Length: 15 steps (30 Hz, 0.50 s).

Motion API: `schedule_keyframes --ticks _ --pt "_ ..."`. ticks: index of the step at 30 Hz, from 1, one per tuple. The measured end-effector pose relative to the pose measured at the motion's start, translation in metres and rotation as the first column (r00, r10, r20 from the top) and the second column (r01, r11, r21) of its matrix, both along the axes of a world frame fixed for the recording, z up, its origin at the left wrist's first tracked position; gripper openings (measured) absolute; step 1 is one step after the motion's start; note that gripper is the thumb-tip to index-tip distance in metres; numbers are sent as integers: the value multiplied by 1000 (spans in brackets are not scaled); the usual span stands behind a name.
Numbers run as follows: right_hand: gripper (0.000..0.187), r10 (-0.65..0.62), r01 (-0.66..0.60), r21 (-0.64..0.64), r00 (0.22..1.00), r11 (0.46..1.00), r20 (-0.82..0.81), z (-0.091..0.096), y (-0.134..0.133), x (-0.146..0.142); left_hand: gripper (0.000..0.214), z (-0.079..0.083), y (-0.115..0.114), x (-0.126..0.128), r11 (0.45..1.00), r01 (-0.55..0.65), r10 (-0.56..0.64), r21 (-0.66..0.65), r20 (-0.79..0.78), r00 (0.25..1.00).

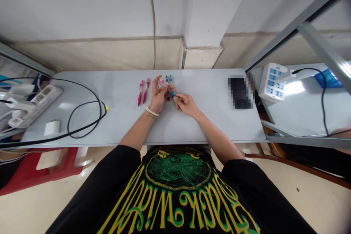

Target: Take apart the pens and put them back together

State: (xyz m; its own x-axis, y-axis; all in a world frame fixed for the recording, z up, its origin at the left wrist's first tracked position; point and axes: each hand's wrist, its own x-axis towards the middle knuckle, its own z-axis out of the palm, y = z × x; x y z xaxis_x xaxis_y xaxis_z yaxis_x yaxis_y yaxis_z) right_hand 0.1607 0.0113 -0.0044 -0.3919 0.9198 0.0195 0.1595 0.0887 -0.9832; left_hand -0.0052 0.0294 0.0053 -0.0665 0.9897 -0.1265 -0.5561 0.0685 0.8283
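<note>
My left hand (158, 98), a beaded bracelet on its wrist, is closed with its fingers bent around the front of a blue pen (172, 94). My right hand (187, 104) pinches the blue pen's other end between thumb and fingers. A red and clear pen piece (161, 80) shows at the left fingers; whether it is gripped or lies behind them I cannot tell. Just beyond the hands are the tops of a black pen (166, 79) and another blue pen (170, 79), partly hidden. Two red pens, a left one (140, 93) and a right one (146, 90), lie side by side left of the hands.
On the grey table (214, 126), a black cable (82, 131) loops at left near a white charger plug (52, 127) and a power strip (41, 104). A dark pixelated object (240, 92) lies at right. Beyond the metal frame (276, 49) stands another power strip (272, 82).
</note>
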Motion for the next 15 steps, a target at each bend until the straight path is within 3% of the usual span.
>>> schedule_keyframes --ticks 2,7,11,15 --pt "74 42 -44 -47 999 998 -34 1 -3 -2 83 -1 0 2 1000 -9 9 1 2 1000" --pt "74 37 -48 -94 993 994 -114 5 -3 -1 64 -6 2 3 998 -56 55 -31 -35 998" --pt "74 45 -59 -99 988 993 -145 7 -2 0 77 -11 3 1 999 -42 43 16 -57 997" --pt "75 67 -92 -131 981 987 -185 5 -1 -2 64 -14 6 -3 999 -34 35 19 -43 998"
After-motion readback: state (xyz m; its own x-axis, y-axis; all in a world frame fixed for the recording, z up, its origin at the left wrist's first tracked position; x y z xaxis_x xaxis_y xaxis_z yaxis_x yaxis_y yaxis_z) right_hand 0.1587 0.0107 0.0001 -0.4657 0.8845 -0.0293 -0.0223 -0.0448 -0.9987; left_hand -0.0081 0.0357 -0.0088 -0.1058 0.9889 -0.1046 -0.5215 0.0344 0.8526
